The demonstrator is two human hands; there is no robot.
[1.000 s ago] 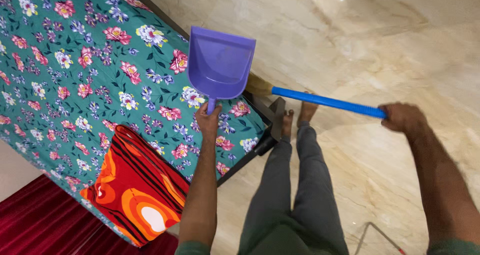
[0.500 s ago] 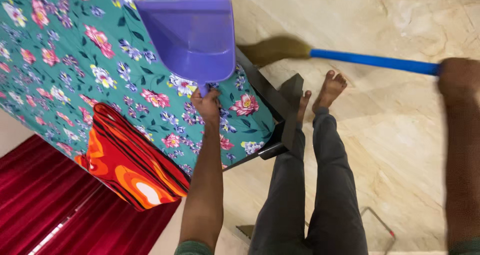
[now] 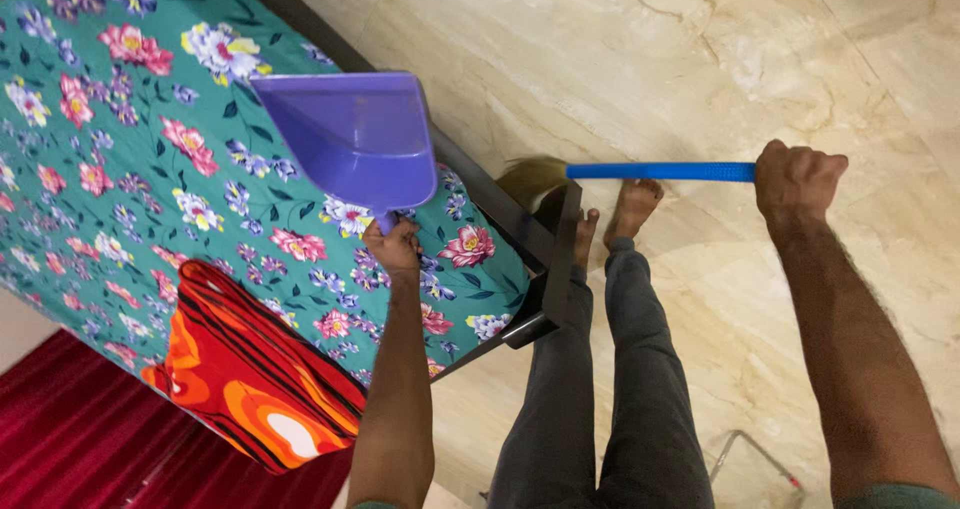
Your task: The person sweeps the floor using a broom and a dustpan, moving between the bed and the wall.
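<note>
My left hand point(image 3: 395, 245) grips the short handle of a purple plastic dustpan point(image 3: 350, 134), held up over the corner of a bed. My right hand point(image 3: 797, 178) is closed around the blue handle of a broom point(image 3: 660, 171). The broom's straw head point(image 3: 530, 177) lies low beside the bed's dark frame point(image 3: 558, 259), just in front of my bare feet point(image 3: 632, 207). I stand on the floor in grey trousers, right beside the bed corner.
The bed carries a teal floral sheet point(image 3: 120, 169) and an orange, red and black pillow point(image 3: 255, 369). A dark red rug point(image 3: 90, 439) lies at lower left. Beige marble floor point(image 3: 650, 59) spreads to the right, with a thin metal frame point(image 3: 755, 459) near my legs.
The broom handle has dropped and drawn in toward my feet, its head now by the bed frame. The dustpan has moved slightly left and lower over the bed.
</note>
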